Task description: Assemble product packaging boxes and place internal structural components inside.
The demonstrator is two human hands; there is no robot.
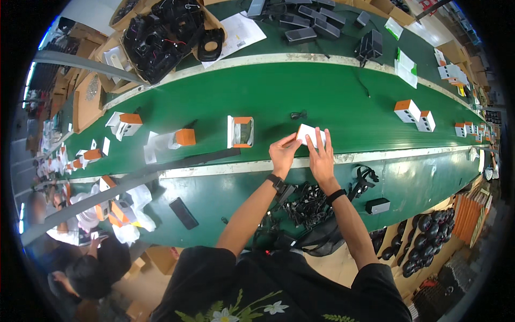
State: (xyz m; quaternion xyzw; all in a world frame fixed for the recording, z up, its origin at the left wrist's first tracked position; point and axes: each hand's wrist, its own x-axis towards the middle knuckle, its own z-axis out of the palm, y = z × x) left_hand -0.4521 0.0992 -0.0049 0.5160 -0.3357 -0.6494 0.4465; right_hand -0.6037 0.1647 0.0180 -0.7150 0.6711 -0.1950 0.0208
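White box (306,131): seemed shut; left hand (284,154) pinched it, right hand (321,161) touched it, fingers extended. Open box (243,120), nine o'clock: stood unclosed.

Long green belt (193,96) carrying orange-and-white boxes (407,111), small coiled cable (298,115), green bench (424,177) bearing dark phone (184,213), tangled black cables (310,206)

White box (306,132) held at green belt (193,91)

Left-hand grip (283,155) pinches its left side; right-hand grip (322,162) lies across its face — a black cable (299,115) sits just beyond. An open carton (231,132) (orange-ended) stands leftward; tangled dark cables (309,204) lie on the near worktop (424,174).
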